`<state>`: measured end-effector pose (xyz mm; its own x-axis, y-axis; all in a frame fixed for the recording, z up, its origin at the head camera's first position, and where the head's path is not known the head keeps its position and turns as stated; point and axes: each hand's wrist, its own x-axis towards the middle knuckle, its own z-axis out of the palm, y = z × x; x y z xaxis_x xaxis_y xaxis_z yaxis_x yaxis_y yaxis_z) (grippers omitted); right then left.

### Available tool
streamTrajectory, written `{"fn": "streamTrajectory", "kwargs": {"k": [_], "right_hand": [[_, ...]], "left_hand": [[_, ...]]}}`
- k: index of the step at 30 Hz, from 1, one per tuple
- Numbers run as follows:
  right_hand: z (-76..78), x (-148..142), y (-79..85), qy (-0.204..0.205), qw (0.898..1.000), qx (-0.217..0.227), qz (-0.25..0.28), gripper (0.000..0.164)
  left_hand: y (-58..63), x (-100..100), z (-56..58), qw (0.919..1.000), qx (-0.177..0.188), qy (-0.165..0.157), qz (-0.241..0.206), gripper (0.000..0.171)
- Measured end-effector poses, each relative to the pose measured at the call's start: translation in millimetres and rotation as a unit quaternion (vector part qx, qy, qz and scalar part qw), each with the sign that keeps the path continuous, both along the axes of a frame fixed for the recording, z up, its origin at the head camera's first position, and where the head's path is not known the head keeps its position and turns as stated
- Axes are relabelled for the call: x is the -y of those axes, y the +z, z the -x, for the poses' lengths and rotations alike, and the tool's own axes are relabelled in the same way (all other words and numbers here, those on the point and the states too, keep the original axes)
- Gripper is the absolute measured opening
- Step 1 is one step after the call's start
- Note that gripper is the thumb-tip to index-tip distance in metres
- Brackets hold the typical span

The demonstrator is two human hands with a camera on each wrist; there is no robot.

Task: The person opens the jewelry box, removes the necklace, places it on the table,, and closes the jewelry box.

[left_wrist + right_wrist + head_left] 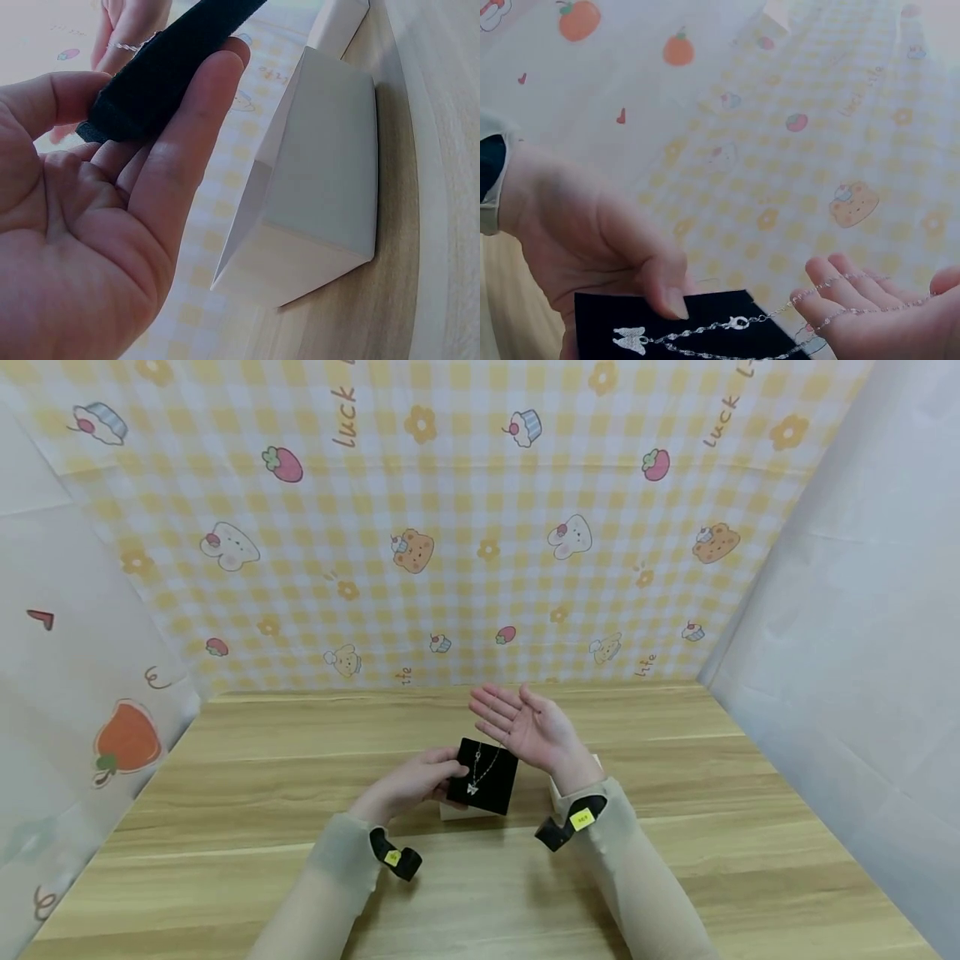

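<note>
My left hand (pixel 408 783) pinches a black velvety jewelry pad (pixel 495 781) at its left edge, thumb on the face and fingers behind. Over the pad lies a silver necklace (pixel 697 330) with a butterfly pendant (pixel 631 340) and a small clasp (pixel 739 322). Beyond the pad's upper right edge my right hand (pixel 534 727) is held palm up, its fingers extended. In the right wrist view the necklace's chain runs from the pad and drapes across those fingers. Below the pad stands an open white box (pixel 322 165), mostly hidden in the head view.
A second white box piece (pixel 555 795) sits behind my right wrist, partly covered by it. The wooden table (pixel 300 735) meets a checked cloth backdrop (pixel 465 602) at the back. Pale cloth walls (pixel 847 635) stand on both sides.
</note>
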<state>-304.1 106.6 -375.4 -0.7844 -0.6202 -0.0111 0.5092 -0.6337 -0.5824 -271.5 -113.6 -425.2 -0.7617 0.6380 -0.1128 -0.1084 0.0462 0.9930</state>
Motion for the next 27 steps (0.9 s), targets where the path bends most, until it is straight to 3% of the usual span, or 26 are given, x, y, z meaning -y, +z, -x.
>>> {"fn": "streamTrajectory", "kwargs": {"k": [6, 13, 27], "right_hand": [[2.3, 5, -6.1, -0.028, 0.998, 0.048, -0.007, 0.052], [0.7, 10, -6.8, -0.064, 0.994, 0.088, -0.006, 0.027], [-4.6, 11, -2.7, -0.066, 0.996, 0.066, -0.007, 0.029]], "left_hand": [[-1.9, 0, 0.9, 1.0, 0.001, 0.001, 0.0, 0.041], [-1.3, -1, 0.5, 1.0, 0.0, -0.004, 0.002, 0.042], [-2.2, -1, 1.1, 0.9999, -0.007, -0.011, -0.001, 0.042]]}}
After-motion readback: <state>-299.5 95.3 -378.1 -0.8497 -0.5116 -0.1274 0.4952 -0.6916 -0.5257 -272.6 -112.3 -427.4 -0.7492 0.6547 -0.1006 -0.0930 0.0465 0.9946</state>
